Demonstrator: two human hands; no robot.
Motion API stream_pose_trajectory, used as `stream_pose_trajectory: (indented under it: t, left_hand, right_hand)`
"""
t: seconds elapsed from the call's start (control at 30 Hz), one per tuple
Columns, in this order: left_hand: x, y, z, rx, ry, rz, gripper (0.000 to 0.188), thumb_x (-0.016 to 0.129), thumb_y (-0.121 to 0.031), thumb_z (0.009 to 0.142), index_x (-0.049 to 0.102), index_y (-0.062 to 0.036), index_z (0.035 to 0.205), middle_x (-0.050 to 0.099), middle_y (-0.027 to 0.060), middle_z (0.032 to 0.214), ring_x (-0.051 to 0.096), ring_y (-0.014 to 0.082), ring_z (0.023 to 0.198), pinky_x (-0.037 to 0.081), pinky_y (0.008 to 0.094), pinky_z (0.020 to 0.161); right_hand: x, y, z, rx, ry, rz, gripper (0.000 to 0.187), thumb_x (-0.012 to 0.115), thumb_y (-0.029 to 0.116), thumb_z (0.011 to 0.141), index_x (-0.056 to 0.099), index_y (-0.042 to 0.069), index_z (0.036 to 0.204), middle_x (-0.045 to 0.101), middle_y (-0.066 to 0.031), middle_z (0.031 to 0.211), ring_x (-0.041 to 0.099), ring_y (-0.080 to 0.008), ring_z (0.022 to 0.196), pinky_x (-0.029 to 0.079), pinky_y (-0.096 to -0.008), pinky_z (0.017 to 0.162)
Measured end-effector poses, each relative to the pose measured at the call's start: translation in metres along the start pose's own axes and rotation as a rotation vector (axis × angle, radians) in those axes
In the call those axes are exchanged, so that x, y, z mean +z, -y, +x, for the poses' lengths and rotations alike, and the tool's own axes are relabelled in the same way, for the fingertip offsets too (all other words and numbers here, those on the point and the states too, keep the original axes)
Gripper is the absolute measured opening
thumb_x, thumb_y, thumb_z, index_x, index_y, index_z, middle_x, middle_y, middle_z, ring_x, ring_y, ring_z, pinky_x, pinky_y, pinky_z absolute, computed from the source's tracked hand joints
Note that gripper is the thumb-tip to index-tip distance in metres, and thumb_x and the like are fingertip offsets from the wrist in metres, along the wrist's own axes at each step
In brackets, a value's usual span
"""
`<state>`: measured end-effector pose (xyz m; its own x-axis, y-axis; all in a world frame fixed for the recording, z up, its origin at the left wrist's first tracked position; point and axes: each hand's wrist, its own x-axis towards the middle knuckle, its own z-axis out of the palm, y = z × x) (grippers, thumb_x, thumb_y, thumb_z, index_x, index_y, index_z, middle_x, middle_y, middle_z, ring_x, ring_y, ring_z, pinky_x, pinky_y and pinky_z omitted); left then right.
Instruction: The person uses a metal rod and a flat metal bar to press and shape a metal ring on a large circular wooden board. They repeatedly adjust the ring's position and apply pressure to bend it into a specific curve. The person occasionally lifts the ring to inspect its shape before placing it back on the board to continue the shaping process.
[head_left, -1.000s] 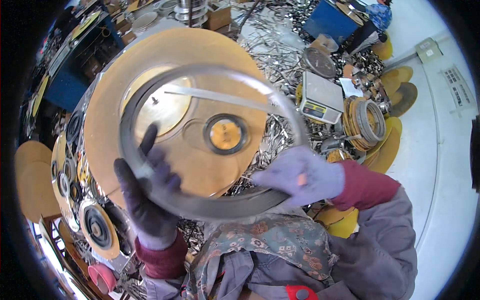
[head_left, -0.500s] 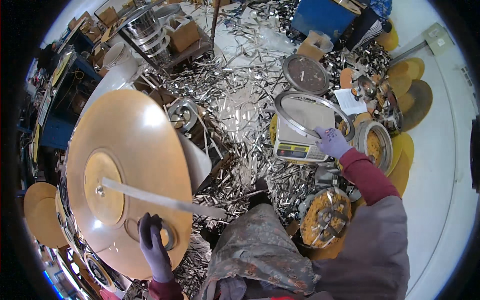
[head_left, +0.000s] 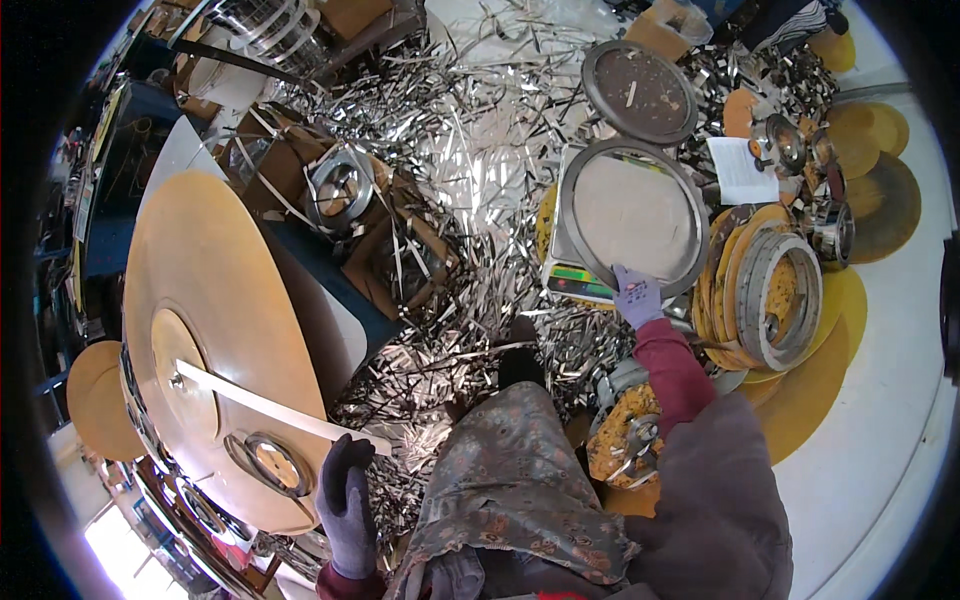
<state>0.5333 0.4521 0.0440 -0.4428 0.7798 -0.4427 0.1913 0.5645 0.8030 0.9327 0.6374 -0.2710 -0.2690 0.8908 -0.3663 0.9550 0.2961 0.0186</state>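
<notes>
My right hand [head_left: 638, 297], in a light purple glove, grips the near rim of a large flat metal ring [head_left: 574, 232]. The ring surrounds the pale pan of a weighing scale [head_left: 636, 215]; whether it rests there cannot be told. My left hand [head_left: 348, 510], in a grey glove with dark fingers, is at the free end of a pale flat strip [head_left: 270, 404], its fingers bent against the edge. This strip reaches out from the centre of a big tilted tan disc [head_left: 230, 300]. Two small rings [head_left: 272, 462] lie on the disc below the strip.
Metal shavings [head_left: 480, 190] cover the floor around my feet. Beyond the scale lies a round brown plate [head_left: 640, 92]. Stacked metal rings [head_left: 770, 300] and a white paper [head_left: 742, 170] are at right. Cartons [head_left: 400, 260] of scrap stand behind the disc.
The ring in my right hand has come down flatter and nearer over the scale. My left hand has moved from the small rings to the strip's end. The view has shifted.
</notes>
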Motion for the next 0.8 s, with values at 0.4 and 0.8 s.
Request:
stream_pose_trajectory:
  t: [0.4,0.8]
  left_hand:
    - [-0.069,0.064,-0.047,0.048,-0.029,-0.077,0.038,0.042,-0.002,0.089,0.044,0.0067,0.126,0.058,0.0156,0.114,0.056,0.0222,0.106,0.041,0.0354,0.096]
    - [-0.197,0.125,-0.130,0.181,-0.130,-0.367,0.044,0.043,-0.006,0.089,0.038,0.0053,0.131,0.061,0.0134,0.099,0.050,0.0058,0.056,0.040,0.0185,0.052]
  right_hand:
    - [-0.015,0.032,-0.069,0.169,-0.280,0.069,0.062,0.069,0.028,0.073,0.045,0.005,0.125,0.052,-0.0155,0.120,0.048,-0.0317,0.111,0.036,-0.0412,0.096]
    - [0.082,0.162,-0.446,0.110,0.834,0.058,0.033,0.052,0.024,0.085,0.058,0.007,0.113,0.055,-0.0204,0.114,0.056,-0.0307,0.105,0.046,-0.0404,0.087]
